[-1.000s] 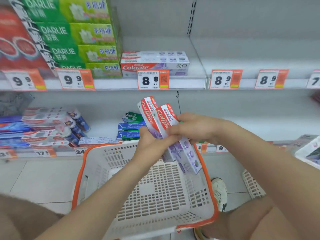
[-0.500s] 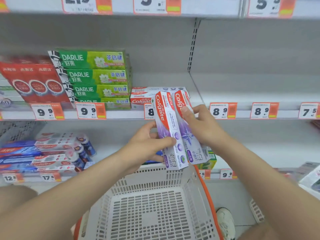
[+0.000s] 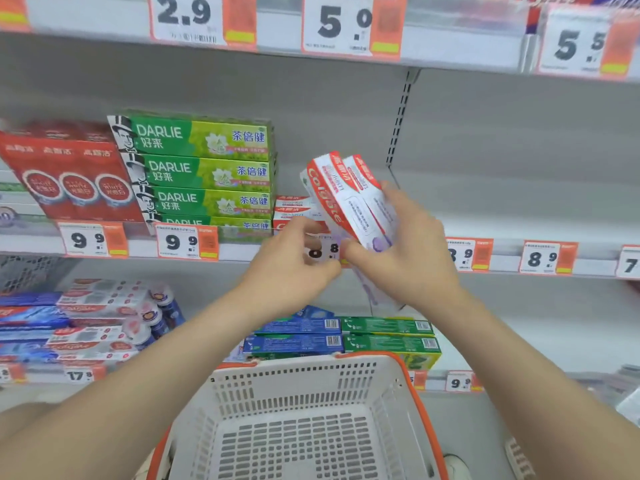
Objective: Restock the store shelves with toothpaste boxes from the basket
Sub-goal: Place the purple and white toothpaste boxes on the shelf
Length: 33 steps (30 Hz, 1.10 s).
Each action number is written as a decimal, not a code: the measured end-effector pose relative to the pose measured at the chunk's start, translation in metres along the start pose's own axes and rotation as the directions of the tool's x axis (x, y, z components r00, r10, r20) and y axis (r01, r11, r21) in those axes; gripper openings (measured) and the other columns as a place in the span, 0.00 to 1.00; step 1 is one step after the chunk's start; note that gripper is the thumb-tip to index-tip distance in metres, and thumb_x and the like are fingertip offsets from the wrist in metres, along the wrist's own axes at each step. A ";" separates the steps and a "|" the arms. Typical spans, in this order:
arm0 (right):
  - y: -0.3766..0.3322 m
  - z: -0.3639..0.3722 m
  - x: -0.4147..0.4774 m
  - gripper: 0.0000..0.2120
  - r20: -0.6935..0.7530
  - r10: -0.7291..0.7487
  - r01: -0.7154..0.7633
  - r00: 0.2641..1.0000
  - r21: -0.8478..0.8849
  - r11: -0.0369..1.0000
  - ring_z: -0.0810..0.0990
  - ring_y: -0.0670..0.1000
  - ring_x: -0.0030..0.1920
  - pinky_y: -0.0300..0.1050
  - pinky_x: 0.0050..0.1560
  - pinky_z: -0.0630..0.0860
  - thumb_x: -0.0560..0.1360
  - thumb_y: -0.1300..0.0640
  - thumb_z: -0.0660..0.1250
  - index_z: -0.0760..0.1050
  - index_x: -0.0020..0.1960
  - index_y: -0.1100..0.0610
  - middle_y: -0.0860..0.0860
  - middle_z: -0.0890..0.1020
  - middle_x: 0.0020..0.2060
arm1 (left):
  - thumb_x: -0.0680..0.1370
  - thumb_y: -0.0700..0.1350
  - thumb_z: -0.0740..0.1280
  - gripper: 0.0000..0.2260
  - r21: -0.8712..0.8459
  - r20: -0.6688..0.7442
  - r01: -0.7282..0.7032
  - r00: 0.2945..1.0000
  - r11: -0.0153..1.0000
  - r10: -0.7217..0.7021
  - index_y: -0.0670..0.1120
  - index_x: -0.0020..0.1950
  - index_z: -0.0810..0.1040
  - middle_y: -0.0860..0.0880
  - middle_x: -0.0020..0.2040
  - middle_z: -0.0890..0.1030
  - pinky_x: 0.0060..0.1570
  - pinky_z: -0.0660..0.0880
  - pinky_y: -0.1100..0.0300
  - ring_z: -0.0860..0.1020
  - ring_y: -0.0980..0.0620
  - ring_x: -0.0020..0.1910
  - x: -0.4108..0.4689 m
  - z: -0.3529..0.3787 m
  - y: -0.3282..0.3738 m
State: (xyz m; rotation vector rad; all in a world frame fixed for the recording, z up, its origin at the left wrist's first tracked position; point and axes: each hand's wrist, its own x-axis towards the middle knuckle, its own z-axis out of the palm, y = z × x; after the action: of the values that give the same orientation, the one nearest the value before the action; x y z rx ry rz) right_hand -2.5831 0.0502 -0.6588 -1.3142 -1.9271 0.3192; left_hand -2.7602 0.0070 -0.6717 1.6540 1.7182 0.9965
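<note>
Lifted higher, the Colgate boxes (image 3: 349,199) now near the shelved stack (image 3: 294,206), clamped in the right hand (image 3: 415,261), whether the left hand (image 3: 291,265) grips is unclear, so shelving looks next

We see the middle shelf (image 3: 502,216), green Darlie boxes (image 3: 201,171) stacked near its front edge, red packs (image 3: 69,181) at their left, white Colgate boxes (image 3: 294,211) touching their right.
</note>
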 end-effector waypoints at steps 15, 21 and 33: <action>0.007 0.026 0.115 0.36 0.543 -0.133 0.360 0.829 -0.339 0.869 0.72 0.59 0.68 0.58 0.70 0.65 0.74 0.47 0.67 0.60 0.80 0.33 0.52 0.76 0.66 | 0.77 0.38 0.69 0.29 0.599 -0.183 -0.218 0.900 0.771 0.397 0.51 0.75 0.63 0.49 0.75 0.63 0.34 0.77 0.46 0.81 0.40 0.40 0.040 -0.012 -0.023; 0.018 0.019 0.108 0.40 0.413 -0.232 0.388 0.880 -0.345 0.855 0.77 0.57 0.63 0.52 0.66 0.69 0.62 0.46 0.62 0.71 0.76 0.44 0.49 0.81 0.61 | 0.82 0.43 0.66 0.31 0.682 -0.082 -0.205 0.933 0.702 0.352 0.54 0.81 0.56 0.51 0.85 0.50 0.39 0.80 0.44 0.83 0.36 0.45 0.059 -0.005 -0.038; 0.081 0.002 0.072 0.33 0.234 0.044 -0.107 0.971 0.263 0.959 0.82 0.43 0.63 0.39 0.60 0.78 0.72 0.63 0.69 0.71 0.76 0.47 0.45 0.72 0.73 | 0.87 0.55 0.56 0.27 0.771 -0.076 -0.177 0.928 0.612 0.364 0.53 0.84 0.50 0.48 0.85 0.52 0.33 0.74 0.53 0.84 0.38 0.46 0.067 -0.002 -0.034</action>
State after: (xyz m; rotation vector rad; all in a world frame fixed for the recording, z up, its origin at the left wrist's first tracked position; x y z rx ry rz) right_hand -2.5420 0.1490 -0.6752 -1.2093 -1.9343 0.7769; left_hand -2.7879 0.0739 -0.6908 2.4744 2.2790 0.6117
